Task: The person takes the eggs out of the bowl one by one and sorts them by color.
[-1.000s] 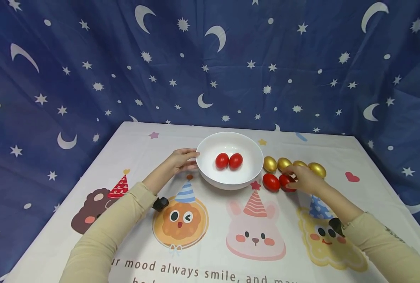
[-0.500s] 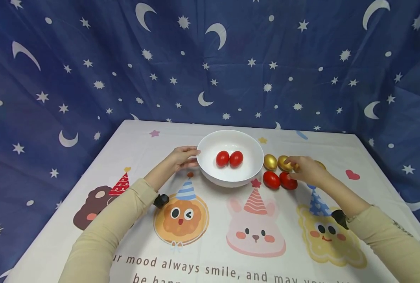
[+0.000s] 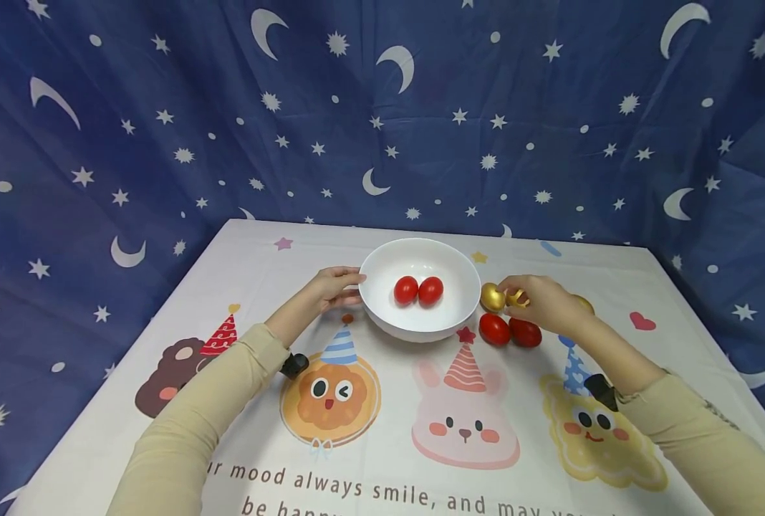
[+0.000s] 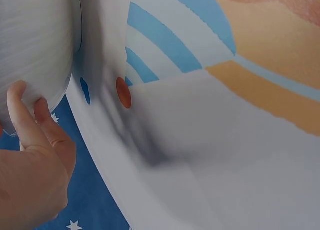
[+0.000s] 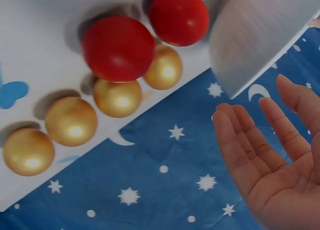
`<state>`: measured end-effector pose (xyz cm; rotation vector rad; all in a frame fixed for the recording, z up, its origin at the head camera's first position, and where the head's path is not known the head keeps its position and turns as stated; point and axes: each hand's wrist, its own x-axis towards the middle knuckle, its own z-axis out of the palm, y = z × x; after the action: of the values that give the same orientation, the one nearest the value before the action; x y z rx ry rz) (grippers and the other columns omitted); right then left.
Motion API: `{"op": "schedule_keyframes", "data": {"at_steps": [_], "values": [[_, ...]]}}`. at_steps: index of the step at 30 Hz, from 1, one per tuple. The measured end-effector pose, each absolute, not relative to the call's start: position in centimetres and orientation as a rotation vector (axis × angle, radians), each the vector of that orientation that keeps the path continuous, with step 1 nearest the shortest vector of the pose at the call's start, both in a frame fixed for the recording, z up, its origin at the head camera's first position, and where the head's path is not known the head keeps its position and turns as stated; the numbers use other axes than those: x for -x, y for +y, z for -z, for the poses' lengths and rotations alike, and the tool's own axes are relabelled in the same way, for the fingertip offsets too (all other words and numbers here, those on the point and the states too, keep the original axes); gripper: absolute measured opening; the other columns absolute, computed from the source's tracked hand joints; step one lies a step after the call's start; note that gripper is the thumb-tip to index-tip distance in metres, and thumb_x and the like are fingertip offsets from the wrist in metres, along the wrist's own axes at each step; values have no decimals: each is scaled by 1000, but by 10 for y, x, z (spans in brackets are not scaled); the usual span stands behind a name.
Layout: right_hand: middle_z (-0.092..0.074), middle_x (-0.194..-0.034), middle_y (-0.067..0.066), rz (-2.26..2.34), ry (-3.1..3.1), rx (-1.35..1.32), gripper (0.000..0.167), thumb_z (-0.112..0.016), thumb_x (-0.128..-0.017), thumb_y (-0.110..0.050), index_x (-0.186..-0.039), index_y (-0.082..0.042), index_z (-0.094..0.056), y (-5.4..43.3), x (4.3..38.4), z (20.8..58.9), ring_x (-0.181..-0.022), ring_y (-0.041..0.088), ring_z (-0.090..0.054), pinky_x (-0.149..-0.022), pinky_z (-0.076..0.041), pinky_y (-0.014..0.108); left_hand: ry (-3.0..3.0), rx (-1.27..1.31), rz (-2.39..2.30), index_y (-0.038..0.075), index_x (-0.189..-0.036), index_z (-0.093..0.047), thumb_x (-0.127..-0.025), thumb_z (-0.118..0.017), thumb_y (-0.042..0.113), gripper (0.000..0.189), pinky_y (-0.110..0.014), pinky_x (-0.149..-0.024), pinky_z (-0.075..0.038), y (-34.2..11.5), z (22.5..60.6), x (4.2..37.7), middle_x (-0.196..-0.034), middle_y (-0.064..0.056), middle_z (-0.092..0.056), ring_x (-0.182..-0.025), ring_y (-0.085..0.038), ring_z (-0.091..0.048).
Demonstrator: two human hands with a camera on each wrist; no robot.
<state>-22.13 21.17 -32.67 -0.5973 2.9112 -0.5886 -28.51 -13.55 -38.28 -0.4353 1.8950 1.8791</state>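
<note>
Two red eggs lie side by side inside a white bowl, standing near the middle of the far edge of the tabletop.

Head view: left hand holds the bowl at its left rim, one digit lapping over. Two loose red eggs lie right of the bowl, on the near side of a row of gold eggs running toward the far right corner. Right hand is over that row, a gold egg showing between thumb and fingers; contact cannot be confirmed from here. Blue curtain hangs beyond the far edge.

Left wrist view: fingertips rest against the bowl's outer wall, fingers slightly bent.

Right wrist view: right hand loosely spread, thumb apart from the fingers; four gold eggs lie on the tabletop, loose red eggs alongside.
</note>
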Motion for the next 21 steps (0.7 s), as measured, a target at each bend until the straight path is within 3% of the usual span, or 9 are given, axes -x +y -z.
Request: {"op": "schedule_keyframes", "data": {"at_steps": [9,17,21], "values": [[-67,-99,16,611,2903,640,28,-71,-81,-5,-108,-1,-66,191,225,317,-91,33,-62,-73,-63,37,1916,445,-1850,12,-136,-49,-91,-62,16,47,-19,-70,-62,-137,383,286,-134,-15,-52,-89,-16,-63],[-65,-105,20,554,2872,672,34,-71,-81,-5,-114,-2,-64,166,235,304,-90,29,-62,-66,-63,30,1912,431,-1863,11,-137,-48,-92,-62,15,47,-20,-71,-62,-138,381,287,-136,-14,-50,-106,-23,-61],[-65,-108,19,494,2852,710,34,-72,-81,-5,-114,-4,-64,154,242,301,-97,33,-61,-72,-63,32,1917,419,-1856,10,-138,-47,-92,-61,13,49,-19,-70,-62,-137,381,285,-135,-15,-49,-93,-18,-63]]}}
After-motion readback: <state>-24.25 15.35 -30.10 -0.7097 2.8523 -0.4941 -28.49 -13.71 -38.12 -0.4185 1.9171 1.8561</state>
